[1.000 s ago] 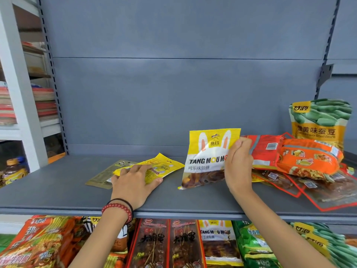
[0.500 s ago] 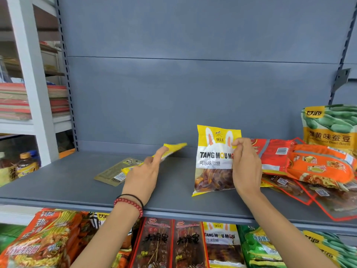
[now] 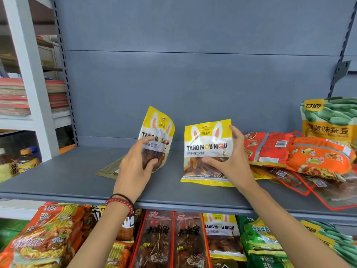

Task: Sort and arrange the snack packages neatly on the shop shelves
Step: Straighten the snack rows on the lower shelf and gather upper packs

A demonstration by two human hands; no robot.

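Two yellow-and-white candy packs with rabbit ears stand upright on the grey shelf [image 3: 67, 178]. My left hand [image 3: 135, 167] grips the left candy pack [image 3: 157, 132] by its lower part, fingers and thumb curled round it. My right hand [image 3: 229, 161] holds the right candy pack [image 3: 206, 144], thumb on the front and fingers at its right edge. The two packs are a small gap apart, both facing me.
An olive flat pack [image 3: 108, 169] lies behind my left hand. Orange and red snack packs [image 3: 301, 153] lie heaped on the right, with a green bean bag [image 3: 328, 118] upright behind them. The lower shelf holds rows of noodle, skewer and candy packs [image 3: 173, 238].
My left hand has lifted the yellow pack from lying flat and turned it upright, front towards me. The right hand has kept its pack standing, and the view has moved closer.
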